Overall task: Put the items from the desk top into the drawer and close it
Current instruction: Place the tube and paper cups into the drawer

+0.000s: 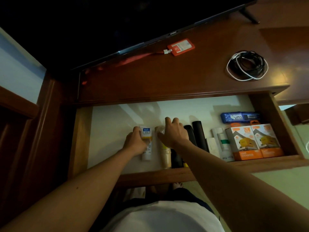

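The drawer [167, 176] is pulled open below the desk top [167, 77]. Inside it, my left hand [135, 141] grips a white tube [147, 139] with a blue label, lying on the pale drawer floor. Just right of the tube, my right hand [173, 133] rests over the top of a beige bottle [164, 154]; whether it grips the bottle is unclear. On the desk top lie an orange card holder [181, 47] on a red lanyard and a coil of black and white cables [247, 65].
Right of my hands the drawer holds black cylinders [199, 134], white tubes [220, 144], two orange charger boxes [254, 141] and a blue pack [240, 116]. A dark screen [117, 22] stands at the back of the desk. My legs show below the drawer front.
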